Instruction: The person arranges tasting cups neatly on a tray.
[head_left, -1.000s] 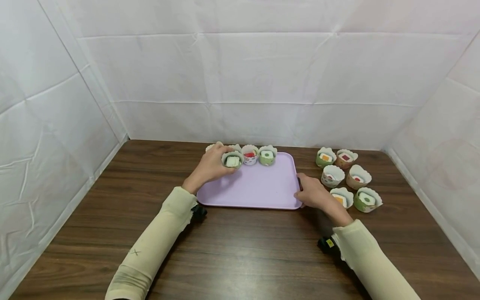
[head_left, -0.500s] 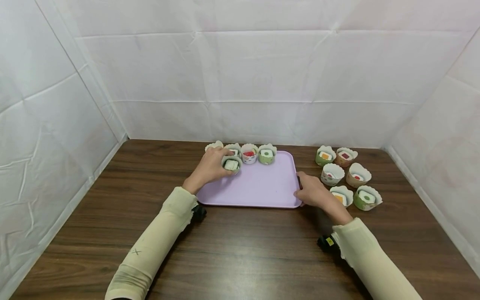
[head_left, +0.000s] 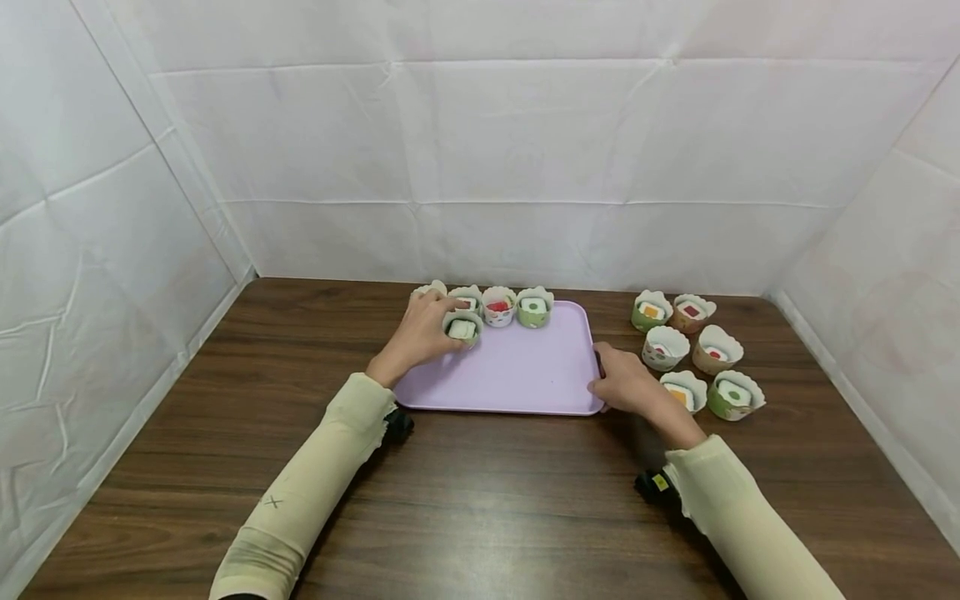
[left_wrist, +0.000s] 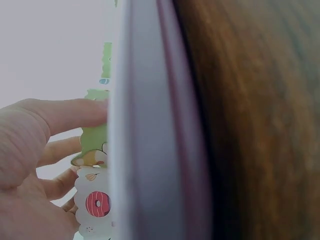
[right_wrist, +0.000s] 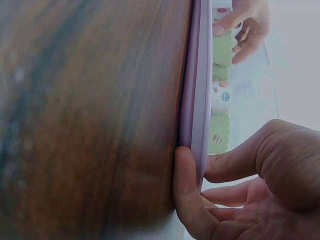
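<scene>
My left hand holds a green paper baking cup with a pale square cake in it, at the left part of the lilac tray. In the left wrist view, thumb and fingers are on either side of this green cup, and a white cup with a doughnut print stands beside it. The tray's right rim is gripped by my right hand. In the right wrist view, its thumb and finger pinch that rim. Whether the held cup touches the tray cannot be told.
Along the tray's back edge stand a green cup, a white cup with red topping and others partly behind my left hand. Several filled cups, one of them green, are grouped on the wooden table to the right. White cloth encloses the table.
My left hand has lowered the held green cup slightly toward the tray, in front of the back row, then stayed put. The right hand keeps its grip on the rim.
</scene>
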